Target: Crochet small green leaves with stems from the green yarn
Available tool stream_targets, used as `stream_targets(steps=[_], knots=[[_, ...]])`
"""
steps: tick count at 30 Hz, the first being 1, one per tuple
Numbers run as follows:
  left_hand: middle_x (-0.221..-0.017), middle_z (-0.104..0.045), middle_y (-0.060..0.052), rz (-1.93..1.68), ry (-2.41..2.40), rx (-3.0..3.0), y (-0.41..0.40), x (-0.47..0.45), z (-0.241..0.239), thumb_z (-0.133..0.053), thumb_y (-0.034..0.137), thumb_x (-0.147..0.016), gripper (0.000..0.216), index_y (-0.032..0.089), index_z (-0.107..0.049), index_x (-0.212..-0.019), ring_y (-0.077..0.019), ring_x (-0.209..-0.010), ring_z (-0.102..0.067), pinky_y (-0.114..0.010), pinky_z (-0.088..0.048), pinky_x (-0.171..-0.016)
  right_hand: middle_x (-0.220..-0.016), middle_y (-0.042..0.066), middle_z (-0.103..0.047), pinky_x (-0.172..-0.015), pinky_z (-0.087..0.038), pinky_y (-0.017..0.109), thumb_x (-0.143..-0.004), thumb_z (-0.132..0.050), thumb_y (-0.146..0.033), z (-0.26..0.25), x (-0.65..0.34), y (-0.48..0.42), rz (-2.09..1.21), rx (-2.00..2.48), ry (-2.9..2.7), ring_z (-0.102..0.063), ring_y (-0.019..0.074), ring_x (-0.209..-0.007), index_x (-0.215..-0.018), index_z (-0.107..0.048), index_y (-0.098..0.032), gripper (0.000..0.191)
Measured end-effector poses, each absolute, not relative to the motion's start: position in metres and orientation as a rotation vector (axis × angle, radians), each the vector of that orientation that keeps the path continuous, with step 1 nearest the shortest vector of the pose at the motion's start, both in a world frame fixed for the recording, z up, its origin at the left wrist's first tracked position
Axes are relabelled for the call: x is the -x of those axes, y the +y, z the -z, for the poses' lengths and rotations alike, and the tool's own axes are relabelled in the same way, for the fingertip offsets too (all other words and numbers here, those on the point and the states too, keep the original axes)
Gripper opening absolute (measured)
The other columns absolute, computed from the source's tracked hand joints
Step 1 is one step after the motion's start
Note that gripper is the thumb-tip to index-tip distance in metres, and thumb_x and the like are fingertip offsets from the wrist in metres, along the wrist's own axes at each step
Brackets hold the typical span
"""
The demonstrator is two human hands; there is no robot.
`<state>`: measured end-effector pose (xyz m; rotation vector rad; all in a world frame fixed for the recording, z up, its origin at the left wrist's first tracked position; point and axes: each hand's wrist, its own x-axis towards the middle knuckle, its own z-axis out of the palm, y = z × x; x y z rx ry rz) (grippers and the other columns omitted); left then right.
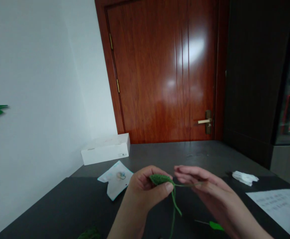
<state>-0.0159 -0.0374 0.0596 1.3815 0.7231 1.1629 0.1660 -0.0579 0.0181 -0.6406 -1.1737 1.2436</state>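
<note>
Left hand (147,194) grips one leaf-shaped green yarn piece (158,179). Right hand (211,189), beside the piece, meets a yarn strand (183,185); grip unclear.

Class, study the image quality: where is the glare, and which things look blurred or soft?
In the head view, white glare on the brown door; in the same head view, the right hand looks blurred, and the print on the paper sheet is too soft to read.

White wall (40,66), brown wooden door (147,73) (glossy)
</note>
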Motion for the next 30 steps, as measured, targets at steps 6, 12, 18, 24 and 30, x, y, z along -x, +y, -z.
stream_targets(steps=[6, 12, 18, 24, 30], knots=[[-0.053, -0.064, 0.002, -1.237, 0.692, -1.298, -0.035, 0.020, -0.058, -0.072, 0.014, -0.063, 0.008, 0.017, -0.065, -0.063, -0.0100, -0.049, -0.057, -0.022, -0.044, -0.053, -0.086, 0.004, -0.070, -0.073, -0.050, 0.028, -0.079, -0.068, -0.035, -0.027, -0.125, -0.055, -1.498, 0.478, -1.131, -0.064, 0.0147, -0.072, -0.097, -0.072, -0.022, 0.023], [-0.056, -0.064, 0.003, -1.272, 0.740, -1.299, -0.031, 0.017, -0.052, -0.073, 0.013, -0.059, 0.008, 0.017, -0.067, -0.059, -0.0085, -0.054, -0.054, -0.020, -0.040, -0.057, -0.053, -0.007, -0.048, -0.039, -0.027, 0.014, -0.074, -0.074, -0.037, -0.014, -0.131, -0.045, -1.305, 0.683, -1.226, -0.034, 0.0032, -0.041, -0.095, -0.071, -0.024, 0.025], [-0.059, -0.063, 0.002, -1.256, 0.748, -1.382, -0.027, 0.014, -0.047, -0.073, 0.017, -0.060, 0.004, 0.018, -0.071, -0.064, -0.0100, -0.057, -0.051, -0.021, -0.038, -0.058, -0.074, 0.002, -0.064, -0.057, -0.043, 0.022, -0.080, -0.067, -0.033, -0.015, -0.142, -0.046, -0.977, 0.807, -1.368, -0.054, 0.0142, -0.065, -0.073, -0.073, -0.022, 0.014], [-0.061, -0.066, 0.001, -1.223, 0.742, -1.397, -0.030, 0.011, -0.046, -0.073, 0.014, -0.060, 0.007, 0.018, -0.070, -0.065, -0.0113, -0.059, -0.055, -0.022, -0.040, -0.059, -0.074, 0.001, -0.064, -0.068, -0.046, 0.026, -0.085, -0.060, -0.032, -0.018, -0.144, -0.047, -0.843, 0.834, -1.503, -0.058, 0.0181, -0.073, -0.070, -0.066, -0.022, 0.019], [-0.066, -0.068, -0.002, -1.305, 0.727, -1.467, -0.028, 0.011, -0.042, -0.071, 0.014, -0.064, 0.004, 0.017, -0.069, -0.066, -0.0137, -0.063, -0.060, -0.023, -0.045, -0.061, -0.064, -0.002, -0.055, -0.047, -0.042, 0.019, -0.087, -0.056, -0.037, -0.015, -0.142, -0.048, -0.888, 0.888, -1.472, -0.049, 0.0115, -0.053, -0.073, -0.064, -0.022, 0.022]])
